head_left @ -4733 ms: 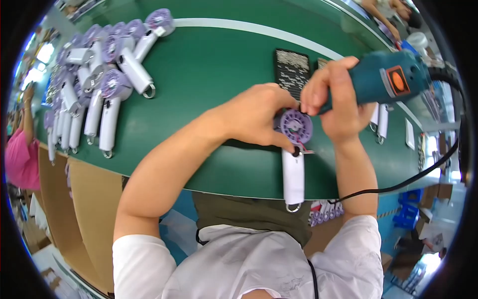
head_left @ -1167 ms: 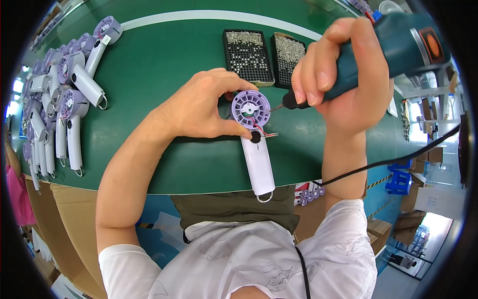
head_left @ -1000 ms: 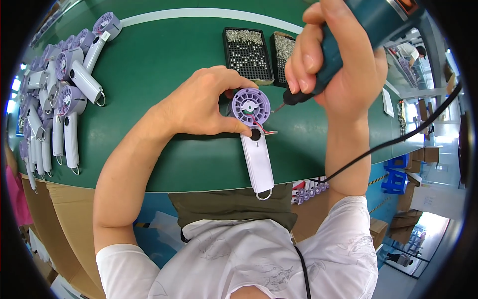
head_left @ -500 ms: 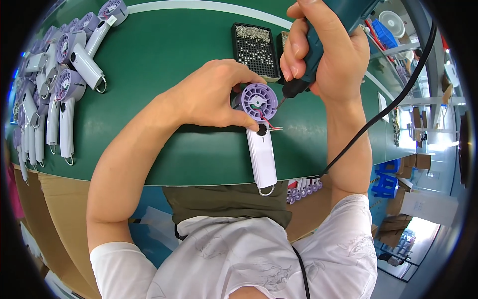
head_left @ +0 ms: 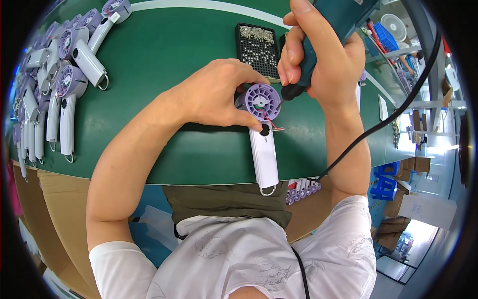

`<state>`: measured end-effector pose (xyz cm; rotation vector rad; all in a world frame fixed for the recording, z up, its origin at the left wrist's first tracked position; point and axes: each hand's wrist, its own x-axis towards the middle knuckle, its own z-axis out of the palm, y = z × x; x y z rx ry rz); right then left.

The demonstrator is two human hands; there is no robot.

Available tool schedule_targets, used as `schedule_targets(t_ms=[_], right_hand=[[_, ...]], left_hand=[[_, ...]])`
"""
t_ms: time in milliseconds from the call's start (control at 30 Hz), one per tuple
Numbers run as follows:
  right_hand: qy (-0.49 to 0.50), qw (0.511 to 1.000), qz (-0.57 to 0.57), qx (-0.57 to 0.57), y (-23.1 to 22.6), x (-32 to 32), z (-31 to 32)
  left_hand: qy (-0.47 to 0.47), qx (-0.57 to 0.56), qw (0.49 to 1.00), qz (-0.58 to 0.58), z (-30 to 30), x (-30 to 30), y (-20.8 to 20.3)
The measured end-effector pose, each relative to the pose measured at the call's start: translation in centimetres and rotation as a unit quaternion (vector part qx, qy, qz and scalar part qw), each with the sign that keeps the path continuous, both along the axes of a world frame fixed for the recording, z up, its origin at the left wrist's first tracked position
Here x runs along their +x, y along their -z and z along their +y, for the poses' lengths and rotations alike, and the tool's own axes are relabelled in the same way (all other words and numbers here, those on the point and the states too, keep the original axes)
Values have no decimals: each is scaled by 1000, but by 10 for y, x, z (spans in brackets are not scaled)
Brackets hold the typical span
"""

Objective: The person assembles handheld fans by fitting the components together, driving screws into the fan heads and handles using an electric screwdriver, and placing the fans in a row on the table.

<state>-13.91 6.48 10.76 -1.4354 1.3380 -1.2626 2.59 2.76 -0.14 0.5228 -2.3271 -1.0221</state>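
My left hand (head_left: 224, 94) is closed round the purple round head of a small handheld fan (head_left: 264, 154). Its white handle points toward me, with a wire loop at the end. Red wires and a small board stick out between head and handle. My right hand (head_left: 328, 65) grips a dark teal corded electric screwdriver (head_left: 309, 62), tilted down to the left. The screwdriver's thin tip meets the right rim of the fan head; whether a screw sits there is too small to tell. Just beyond the fan lies a black screw tray (head_left: 258, 50) with many small silver screws.
A heap of similar purple-and-white fans (head_left: 59, 74) covers the left of the green table (head_left: 199, 159). The screwdriver's black cord (head_left: 393, 107) loops over my right forearm. Below the table edge, a cardboard box (head_left: 311, 209) holds more fans. Blue stools (head_left: 386, 182) stand at right.
The screwdriver has come slightly left and down, so its tip now reaches the fan's rim. The fan and my left hand have shifted very slightly right in the picture.
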Motion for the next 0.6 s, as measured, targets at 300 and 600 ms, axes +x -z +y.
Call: schedule_targets(t_ms=[300, 600], right_hand=[[-81, 977, -63, -185, 31, -21, 32], [-71, 973, -61, -212, 43, -21, 33]], left_hand=[[5, 1, 1000, -9, 1, -3, -2], [-24, 24, 999, -20, 1, -1, -11]])
